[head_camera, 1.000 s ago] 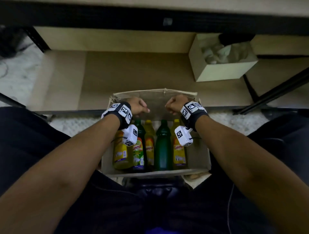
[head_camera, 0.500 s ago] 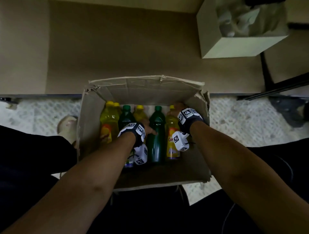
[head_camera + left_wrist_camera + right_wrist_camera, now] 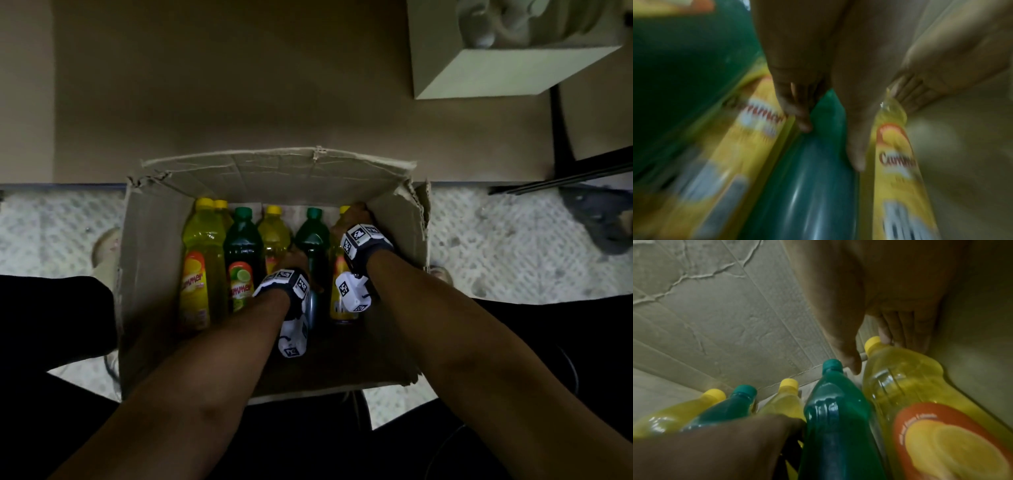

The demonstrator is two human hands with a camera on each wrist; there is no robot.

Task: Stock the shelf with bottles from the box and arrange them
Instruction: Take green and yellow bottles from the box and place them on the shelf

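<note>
An open cardboard box (image 3: 150, 240) on the floor holds several yellow and green bottles leaning side by side. My left hand (image 3: 296, 258) reaches down onto a plain green bottle (image 3: 313, 236). In the blurred left wrist view, the thumb and a finger of this hand (image 3: 830, 144) lie on either side of that green bottle (image 3: 807, 186). My right hand (image 3: 356, 214) is at the top of the rightmost yellow bottle (image 3: 340, 313), by the box's right wall. In the right wrist view, this hand's (image 3: 870, 353) fingers curl behind the yellow cap, thumb beside the neck of the yellow bottle (image 3: 910, 386).
The low brown shelf board (image 3: 239, 85) lies just beyond the box. A white box (image 3: 496, 72) stands on the shelf at the right, next to a black frame leg (image 3: 561, 137). Other bottles (image 3: 202, 260) fill the box's left half. A foot (image 3: 106, 246) rests left of the box.
Both hands left the box's far flap and dropped inside. The left went onto the green bottle, the right onto the yellow bottle's neck. The head view tilted down and closer.
</note>
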